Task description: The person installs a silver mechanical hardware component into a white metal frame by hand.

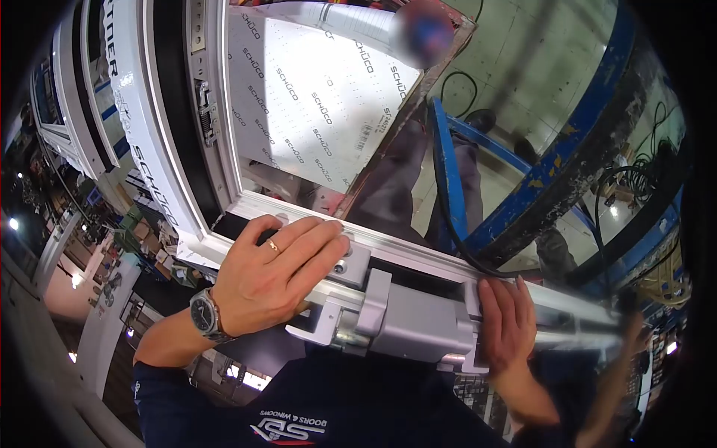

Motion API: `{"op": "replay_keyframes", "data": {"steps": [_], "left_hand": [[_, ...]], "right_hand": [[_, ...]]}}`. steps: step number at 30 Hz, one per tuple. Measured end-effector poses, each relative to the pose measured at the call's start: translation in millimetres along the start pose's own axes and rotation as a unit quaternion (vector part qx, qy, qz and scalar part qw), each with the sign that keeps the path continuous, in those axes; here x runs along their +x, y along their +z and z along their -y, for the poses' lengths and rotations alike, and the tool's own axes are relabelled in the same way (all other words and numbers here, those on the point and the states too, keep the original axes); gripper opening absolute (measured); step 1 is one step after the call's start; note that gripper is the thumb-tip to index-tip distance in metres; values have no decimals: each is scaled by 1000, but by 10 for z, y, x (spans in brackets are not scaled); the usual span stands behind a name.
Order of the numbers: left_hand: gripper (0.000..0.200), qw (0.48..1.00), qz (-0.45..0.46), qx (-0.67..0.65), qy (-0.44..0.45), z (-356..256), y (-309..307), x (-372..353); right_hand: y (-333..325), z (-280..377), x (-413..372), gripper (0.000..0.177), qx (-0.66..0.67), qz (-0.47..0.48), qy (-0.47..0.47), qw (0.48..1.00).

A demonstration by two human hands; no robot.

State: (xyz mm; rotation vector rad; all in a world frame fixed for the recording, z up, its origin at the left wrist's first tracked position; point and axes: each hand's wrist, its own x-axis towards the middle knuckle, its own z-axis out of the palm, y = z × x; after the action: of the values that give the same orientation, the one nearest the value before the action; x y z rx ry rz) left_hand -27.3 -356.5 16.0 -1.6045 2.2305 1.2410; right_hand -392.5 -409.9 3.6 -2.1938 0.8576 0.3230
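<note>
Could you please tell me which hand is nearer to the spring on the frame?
Left. The left hand is below and right of the spring in the picture; the right hand is much farther right, by the silver block.

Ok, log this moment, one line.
left hand: over frame and silver fitting | right hand: at fitting's other end | fitting: along frame

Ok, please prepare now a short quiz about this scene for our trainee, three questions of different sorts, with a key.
1. Between the left hand and the right hand there is:
A) a wooden mallet
B) a silver-grey metal fitting
C) a roll of tape

2. True or false: the watch is on the left wrist.

3. Fill in: the white sheet carries the repeated printed word ____.

Key: 1 B; 2 true; 3 SCHÜCO.
</note>
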Motion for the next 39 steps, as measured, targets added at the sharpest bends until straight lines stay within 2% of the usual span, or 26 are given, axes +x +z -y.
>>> {"op": "replay_keyframes", "data": {"steps": [4,8,13,23,26,27,29,32,35,39], "left_hand": [[67,1000,-22,6,5,39,42,-17],[59,999,-44,20,25,70,74,14],[37,999,-18,16,29,53,75,73],[41,999,-6,30,20,57,109,62],[42,1000,23,8,6,34,39,125],[43,997,71,-26,2,36,-52,195],[45,981,166,-96,-6,49,-363,420],[46,935,219,-280,-11,272,-662,473],[46,938,208,-270,-70,239,-739,946],[45,936,275,-220,21,72,-138,1382]], "right_hand": [[-9,25,5,48,11,-3,9,1000],[-27,-1,48,42,14,-4,9,1000],[-8,-25,58,35,21,-3,4,1000],[1,-122,23,33,20,13,-39,999],[6,-122,11,35,27,12,-34,999],[1,-130,14,35,27,14,-38,999],[-17,-157,24,37,25,19,-46,998],[-10,-142,30,38,26,14,-40,999],[-29,-139,32,37,31,20,-36,999],[-24,-143,35,37,31,22,-34,999]]}}
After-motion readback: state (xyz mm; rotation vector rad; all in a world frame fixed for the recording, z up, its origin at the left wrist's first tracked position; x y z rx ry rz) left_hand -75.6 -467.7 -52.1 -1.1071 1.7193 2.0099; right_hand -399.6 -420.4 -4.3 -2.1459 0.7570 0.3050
